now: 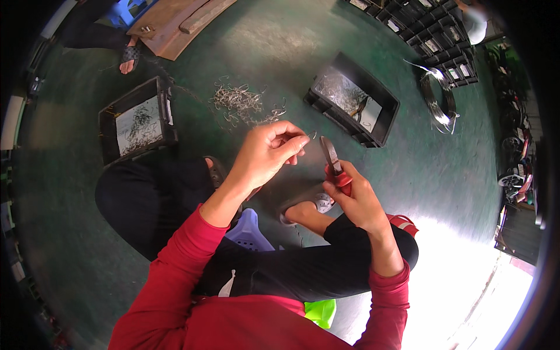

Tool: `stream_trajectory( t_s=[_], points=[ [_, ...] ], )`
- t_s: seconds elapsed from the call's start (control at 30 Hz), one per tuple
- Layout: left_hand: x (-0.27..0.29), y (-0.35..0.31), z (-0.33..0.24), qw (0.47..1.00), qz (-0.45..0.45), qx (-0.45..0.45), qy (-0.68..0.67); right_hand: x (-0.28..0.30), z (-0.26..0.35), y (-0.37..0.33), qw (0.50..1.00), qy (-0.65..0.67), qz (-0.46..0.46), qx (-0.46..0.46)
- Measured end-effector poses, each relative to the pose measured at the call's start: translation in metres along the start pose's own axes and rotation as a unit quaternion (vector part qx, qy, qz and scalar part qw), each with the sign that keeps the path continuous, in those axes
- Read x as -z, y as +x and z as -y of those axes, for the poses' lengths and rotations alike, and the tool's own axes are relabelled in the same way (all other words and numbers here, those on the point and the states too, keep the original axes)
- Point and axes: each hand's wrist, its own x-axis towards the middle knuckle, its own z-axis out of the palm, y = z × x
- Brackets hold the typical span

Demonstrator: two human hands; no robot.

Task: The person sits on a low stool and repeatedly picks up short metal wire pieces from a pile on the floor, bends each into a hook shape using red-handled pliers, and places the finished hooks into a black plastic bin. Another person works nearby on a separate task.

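Note:
My left hand [271, 150] is closed in a pinch, thumb against fingers, on a small bent wire hook [314, 135] whose thin end pokes out past the fingertips. Wrapped in my right hand [360, 203] are pliers [331, 154] with red handles and dark metal jaws. The jaws point up and away from me, a short gap to the right of the hook and not touching it. Beyond my left hand, a loose pile of bent wire hooks [236, 100] lies on the green floor.
Black crates with small wire pieces stand at the left [107, 137] and at the right [344, 123]. A wire coil [430, 99] lies farther right, near stacked black crates [429, 35]. Another person's foot [128, 61] shows by a wooden board [169, 32]. A purple-blue stool [249, 230] is below me.

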Motion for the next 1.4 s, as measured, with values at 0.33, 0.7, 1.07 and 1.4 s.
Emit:
stream_trajectory(
  t_s=[0.33,0.7,1.07,1.4],
  points=[
    [-0.002,0.001,0.002,0.998,0.007,0.003,0.056,-0.001,0.000,0.001,0.999,-0.049,-0.005,0.009],
    [-0.002,0.000,0.002,0.993,0.004,0.016,0.114,-0.003,-0.009,0.002,0.996,-0.073,-0.027,0.041],
    [0.010,0.000,-0.003,0.949,0.160,0.152,-0.227,0.001,0.000,-0.001,0.998,-0.058,-0.012,0.013],
    [-0.007,-0.006,-0.006,0.994,0.087,0.054,-0.031,0.007,0.003,-0.002,0.995,-0.012,0.080,-0.056]
  ],
)
